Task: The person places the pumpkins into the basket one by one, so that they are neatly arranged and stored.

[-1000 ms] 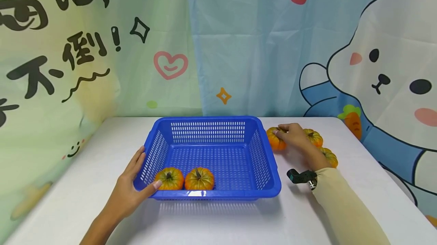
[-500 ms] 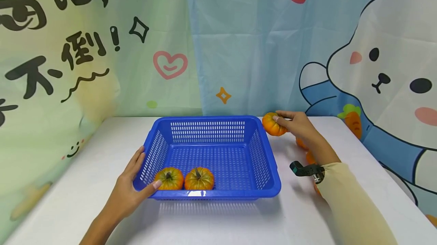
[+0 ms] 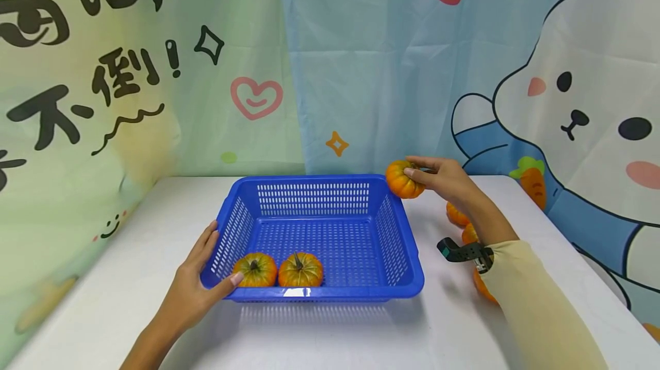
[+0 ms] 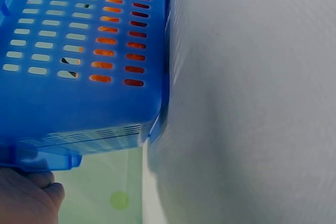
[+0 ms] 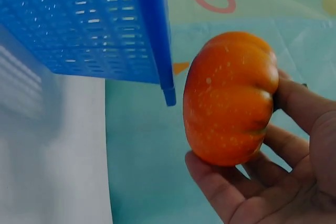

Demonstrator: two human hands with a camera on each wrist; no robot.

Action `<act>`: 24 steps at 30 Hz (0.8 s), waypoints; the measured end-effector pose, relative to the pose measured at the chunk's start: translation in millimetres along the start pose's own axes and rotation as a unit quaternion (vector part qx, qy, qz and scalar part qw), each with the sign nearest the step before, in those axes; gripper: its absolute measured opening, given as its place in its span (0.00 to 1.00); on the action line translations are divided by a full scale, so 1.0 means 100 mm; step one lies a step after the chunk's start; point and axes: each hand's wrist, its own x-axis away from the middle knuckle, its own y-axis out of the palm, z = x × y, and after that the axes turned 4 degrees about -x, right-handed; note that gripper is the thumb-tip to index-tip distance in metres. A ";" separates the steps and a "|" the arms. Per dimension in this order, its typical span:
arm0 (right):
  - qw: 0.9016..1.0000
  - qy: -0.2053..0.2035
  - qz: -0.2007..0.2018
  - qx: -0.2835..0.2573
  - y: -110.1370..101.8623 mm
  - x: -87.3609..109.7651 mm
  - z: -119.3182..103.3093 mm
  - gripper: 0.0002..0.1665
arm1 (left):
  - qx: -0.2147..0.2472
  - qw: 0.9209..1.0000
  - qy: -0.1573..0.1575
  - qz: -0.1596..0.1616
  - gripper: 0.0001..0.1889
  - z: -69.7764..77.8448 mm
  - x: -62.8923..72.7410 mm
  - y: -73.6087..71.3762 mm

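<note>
A small orange pumpkin (image 3: 404, 180) is held in the air by my right hand (image 3: 446, 178), just over the far right corner of the blue basket (image 3: 309, 294). In the right wrist view the thumb and fingers pinch this pumpkin (image 5: 229, 98) from its stem side, apart from the basket rim (image 5: 152, 30). At the basket's near left corner, my left hand (image 3: 193, 287) holds the rim, thumb over the near edge and fingers along the left side. Two pumpkins, one on the left (image 3: 256, 270) and one on the right (image 3: 301, 270), sit inside along the near wall.
More pumpkins lie on the white table (image 3: 356, 338) right of the basket, such as one (image 3: 456, 215) partly behind my right forearm. A printed curtain (image 3: 361, 72) hangs behind the table. A black strap device (image 3: 464, 252) is on my right wrist.
My right hand has lifted the pumpkin off the table and carried it up and leftward to the basket's far right corner. My left hand and the basket have stayed put.
</note>
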 end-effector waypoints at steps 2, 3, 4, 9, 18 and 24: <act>1.000 -0.008 -0.012 -0.008 0.01 -0.01 -0.02 0.44 | 0.002 1.000 0.000 0.000 0.47 0.01 0.00 0.00; 1.000 -0.013 -0.018 -0.012 0.01 -0.01 -0.02 0.43 | 0.004 1.000 -0.001 0.000 0.47 0.01 0.00 0.00; 0.999 -0.018 -0.025 -0.017 0.02 -0.01 -0.03 0.43 | 0.005 1.000 -0.001 0.000 0.47 0.01 0.00 0.00; 0.997 -0.033 -0.055 -0.041 0.03 -0.04 -0.04 0.41 | 0.006 1.000 -0.004 -0.003 0.47 0.03 0.01 0.00; 0.992 -0.057 -0.098 -0.047 0.14 -0.06 -0.16 0.40 | 0.005 1.000 0.002 0.002 0.46 0.01 0.01 -0.01; 0.986 -0.077 -0.139 -0.044 0.22 -0.04 -0.25 0.38 | 0.002 1.000 -0.004 -0.002 0.47 0.02 0.01 0.00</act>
